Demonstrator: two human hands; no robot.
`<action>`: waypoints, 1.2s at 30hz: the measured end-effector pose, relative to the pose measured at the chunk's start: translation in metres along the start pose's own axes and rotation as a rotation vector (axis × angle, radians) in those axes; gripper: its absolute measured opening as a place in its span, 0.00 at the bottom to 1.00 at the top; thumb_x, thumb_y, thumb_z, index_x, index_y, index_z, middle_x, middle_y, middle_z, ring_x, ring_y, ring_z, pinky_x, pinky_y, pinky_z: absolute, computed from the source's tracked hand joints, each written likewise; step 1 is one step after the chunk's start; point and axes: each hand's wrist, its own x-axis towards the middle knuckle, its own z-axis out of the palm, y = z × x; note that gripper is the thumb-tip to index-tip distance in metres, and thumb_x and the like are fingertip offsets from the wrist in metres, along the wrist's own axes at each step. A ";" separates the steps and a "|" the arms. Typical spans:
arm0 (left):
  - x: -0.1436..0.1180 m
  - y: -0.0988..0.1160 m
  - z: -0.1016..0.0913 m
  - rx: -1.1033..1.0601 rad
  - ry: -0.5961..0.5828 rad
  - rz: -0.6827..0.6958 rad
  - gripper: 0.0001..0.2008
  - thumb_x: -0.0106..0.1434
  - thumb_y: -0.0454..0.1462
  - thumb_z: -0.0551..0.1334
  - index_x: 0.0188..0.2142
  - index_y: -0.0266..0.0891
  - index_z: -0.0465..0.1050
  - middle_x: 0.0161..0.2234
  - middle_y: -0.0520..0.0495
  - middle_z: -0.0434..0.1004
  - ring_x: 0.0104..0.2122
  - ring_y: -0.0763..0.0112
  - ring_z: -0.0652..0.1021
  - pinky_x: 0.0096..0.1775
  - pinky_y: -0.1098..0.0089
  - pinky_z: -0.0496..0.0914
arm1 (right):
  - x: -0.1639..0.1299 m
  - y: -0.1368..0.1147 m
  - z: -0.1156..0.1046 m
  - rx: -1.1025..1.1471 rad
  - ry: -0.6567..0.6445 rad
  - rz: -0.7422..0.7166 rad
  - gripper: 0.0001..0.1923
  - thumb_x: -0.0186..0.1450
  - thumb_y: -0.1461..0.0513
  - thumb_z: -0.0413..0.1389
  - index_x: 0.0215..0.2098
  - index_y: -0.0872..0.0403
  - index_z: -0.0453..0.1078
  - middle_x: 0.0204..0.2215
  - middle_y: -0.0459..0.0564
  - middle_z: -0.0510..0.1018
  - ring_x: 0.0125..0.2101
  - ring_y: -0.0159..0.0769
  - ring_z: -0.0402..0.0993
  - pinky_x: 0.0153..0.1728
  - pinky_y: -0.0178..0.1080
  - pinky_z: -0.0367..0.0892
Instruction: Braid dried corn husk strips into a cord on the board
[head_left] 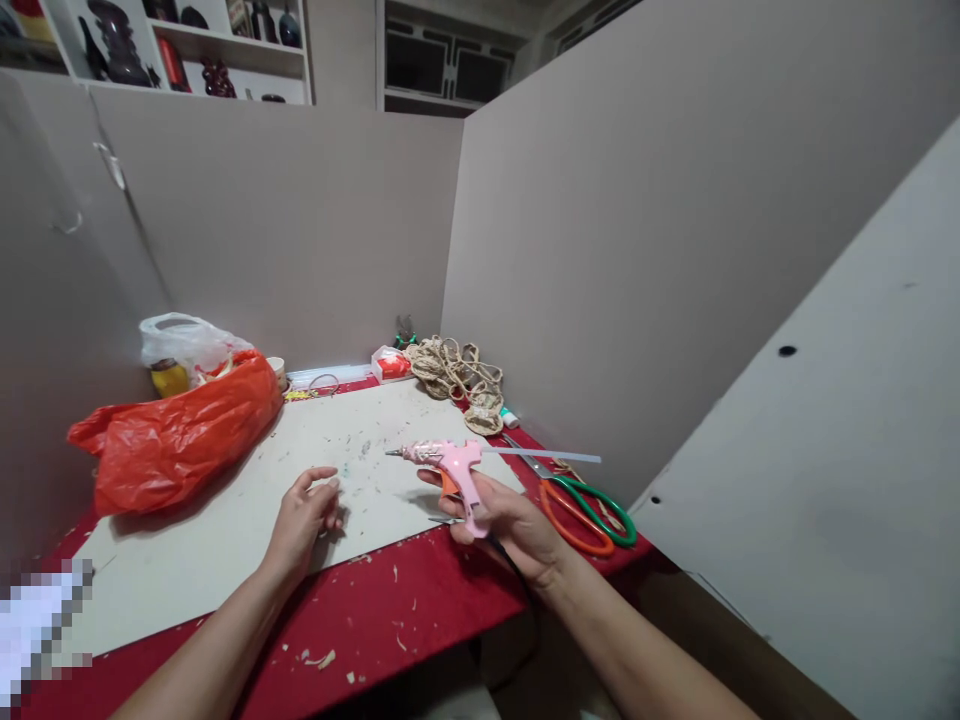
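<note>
Head view looks down on our two bare hands over a table covered with a red cloth (420,610). Our right hand (510,525) is closed around the handle of a pink glue gun (454,465). We hold the gun above the near right corner of a pale work board (225,520) that lies on the cloth. The metal tip of the gun points to the left, and a clear glue stick (547,455) comes out of its back end toward the right. One finger lies at the orange trigger. A dark cord goes down from the handle under our wrist.

Our left hand (304,515) holds nothing. It rests near the middle of the board with the fingers loosely bent and the fingertips close to the surface; we cannot tell if they touch it. It is near the gun tip but apart from it.

Just to the right of the gun, a pair of scissors (581,505) with one orange and one green handle lies on the cloth at the table edge. At the far right corner there is a pile of rope (454,370). On the left, a red plastic bag (176,435) lies partly on the board, and a white plastic bag (187,340) stands behind it. Grey panels (285,220) close the table on three sides. Small pale scraps are spread on the cloth.
</note>
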 end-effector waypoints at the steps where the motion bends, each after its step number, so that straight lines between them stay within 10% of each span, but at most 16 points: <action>1: 0.000 0.000 0.000 0.004 -0.001 -0.001 0.18 0.56 0.45 0.63 0.42 0.38 0.65 0.14 0.62 0.57 0.15 0.80 0.61 0.23 0.76 0.61 | -0.001 0.000 -0.002 -0.008 0.011 -0.001 0.28 0.47 0.73 0.54 0.47 0.57 0.71 0.52 0.57 0.68 0.31 0.29 0.64 0.21 0.29 0.60; 16: -0.003 0.009 0.007 0.062 -0.019 -0.015 0.19 0.54 0.45 0.65 0.43 0.39 0.67 0.16 0.61 0.56 0.17 0.79 0.59 0.24 0.73 0.66 | -0.035 0.023 -0.027 -0.113 0.283 -0.178 0.29 0.50 0.72 0.56 0.50 0.51 0.68 0.55 0.52 0.68 0.42 0.36 0.70 0.34 0.35 0.69; 26: -0.003 0.010 0.007 0.101 -0.034 0.005 0.20 0.54 0.45 0.65 0.43 0.39 0.67 0.16 0.60 0.58 0.17 0.79 0.60 0.25 0.73 0.66 | -0.048 -0.022 -0.045 -0.527 0.508 -0.398 0.26 0.54 0.68 0.60 0.51 0.51 0.65 0.47 0.51 0.75 0.39 0.36 0.75 0.45 0.42 0.68; 36: -0.004 0.011 0.007 0.116 -0.044 0.003 0.19 0.55 0.45 0.64 0.43 0.40 0.67 0.16 0.60 0.59 0.18 0.78 0.60 0.25 0.73 0.66 | -0.041 -0.022 -0.035 -0.457 0.521 -0.487 0.29 0.53 0.67 0.63 0.52 0.46 0.65 0.59 0.48 0.64 0.54 0.41 0.65 0.48 0.46 0.70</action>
